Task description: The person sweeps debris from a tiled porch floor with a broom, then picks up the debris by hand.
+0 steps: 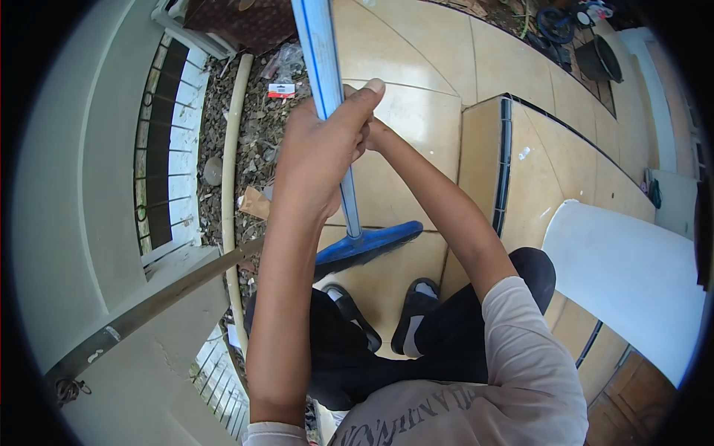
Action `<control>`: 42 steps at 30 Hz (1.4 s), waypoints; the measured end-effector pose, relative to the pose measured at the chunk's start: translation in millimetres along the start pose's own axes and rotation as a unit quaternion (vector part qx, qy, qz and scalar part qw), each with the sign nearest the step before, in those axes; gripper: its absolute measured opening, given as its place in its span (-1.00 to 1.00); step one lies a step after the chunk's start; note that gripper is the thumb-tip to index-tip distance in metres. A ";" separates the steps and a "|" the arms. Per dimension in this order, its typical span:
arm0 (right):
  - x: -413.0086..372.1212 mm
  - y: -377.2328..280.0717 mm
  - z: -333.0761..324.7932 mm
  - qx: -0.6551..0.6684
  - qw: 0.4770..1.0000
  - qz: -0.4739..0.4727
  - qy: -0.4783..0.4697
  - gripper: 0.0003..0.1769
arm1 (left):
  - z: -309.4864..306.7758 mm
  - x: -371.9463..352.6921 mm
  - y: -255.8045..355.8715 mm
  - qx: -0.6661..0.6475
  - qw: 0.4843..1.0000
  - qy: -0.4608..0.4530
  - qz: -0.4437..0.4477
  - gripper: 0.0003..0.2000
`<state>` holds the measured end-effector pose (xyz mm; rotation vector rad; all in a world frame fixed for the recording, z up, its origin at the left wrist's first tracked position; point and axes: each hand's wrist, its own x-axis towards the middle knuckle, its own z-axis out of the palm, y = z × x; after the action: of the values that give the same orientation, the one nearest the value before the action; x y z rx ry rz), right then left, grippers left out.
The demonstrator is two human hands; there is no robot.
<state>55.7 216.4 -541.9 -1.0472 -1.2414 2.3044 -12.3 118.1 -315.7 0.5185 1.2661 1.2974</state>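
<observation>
A broom with a blue-and-white striped handle [318, 56] stands slanted before me, its upper end running out of the top of the view. My left hand [323, 145] is closed around the handle, thumb pointing up and to the right. Right behind it, my right hand [374, 135] is at the same stretch of handle, its fingers mostly hidden by the left hand; it appears closed there too. The blue broom head [372, 241] with dark bristles is low over the tiled floor [409, 186], just ahead of my feet in dark slippers [416, 312].
Left of the tiles, a pale pipe [236, 134] borders a strip of gravel [256, 123] with litter, including a red-and-white packet [281, 91]. A tiled step [543, 156] rises on the right, with a white chair-like surface [621, 256] nearer me. A metal bar [160, 305] crosses at left.
</observation>
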 end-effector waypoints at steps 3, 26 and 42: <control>-10.7 7.2 52.8 0.179 0.979 0.005 -0.101 -0.59 | -19.3 -13.1 1.7 0.037 0.995 0.088 0.005 -0.73; -493.9 -202.8 232.8 -0.223 0.967 0.074 0.100 -0.53 | 10.0 -336.7 61.6 -0.072 0.940 0.335 0.010 -0.67; -624.7 -289.6 487.4 -0.286 0.892 -0.148 -0.316 -0.57 | 74.8 -610.4 105.3 0.145 0.898 0.410 0.064 -0.26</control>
<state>106.6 -263.7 150.0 -0.1671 -2.2453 2.1321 139.1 -373.6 37.3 0.2500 2.1800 1.5091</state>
